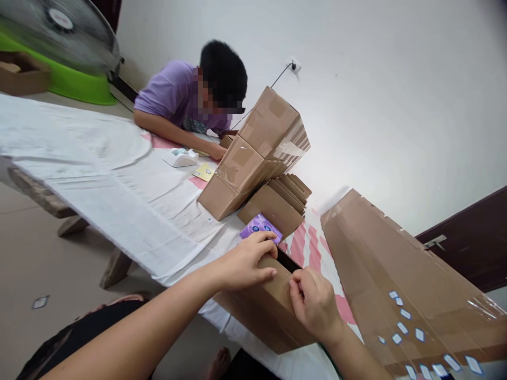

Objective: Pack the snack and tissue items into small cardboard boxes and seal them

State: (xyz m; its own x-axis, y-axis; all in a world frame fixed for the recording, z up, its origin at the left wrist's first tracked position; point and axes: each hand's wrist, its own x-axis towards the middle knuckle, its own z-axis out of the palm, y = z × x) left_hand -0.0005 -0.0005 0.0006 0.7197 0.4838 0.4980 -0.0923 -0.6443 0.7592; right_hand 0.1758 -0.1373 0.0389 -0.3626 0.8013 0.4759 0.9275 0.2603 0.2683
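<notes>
Head view: a box [261, 316] was apparently steadied at the tabletop [119, 174] edge by the spread left hand [253, 258] (right hand [317, 298] curled, grip unclear).

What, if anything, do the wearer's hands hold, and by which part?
Left hand rests atop the cardboard box; right hand curls at its top; hold cannot be told.

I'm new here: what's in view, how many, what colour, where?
carton: one, brown, foreground
carton stack: one, brown, centre
cardboard pieces: several, brown, beside stack
packet: one, purple, near carton
large cardboard: one, brown, right
labels: several, white and blue, right
person: one, purple top, opposite
small object: one, white, near person
fan: one, grey, upper left
table: one, white covering, centre
left hand: one, bare, on carton
right hand: one, bare, at carton edge
</notes>
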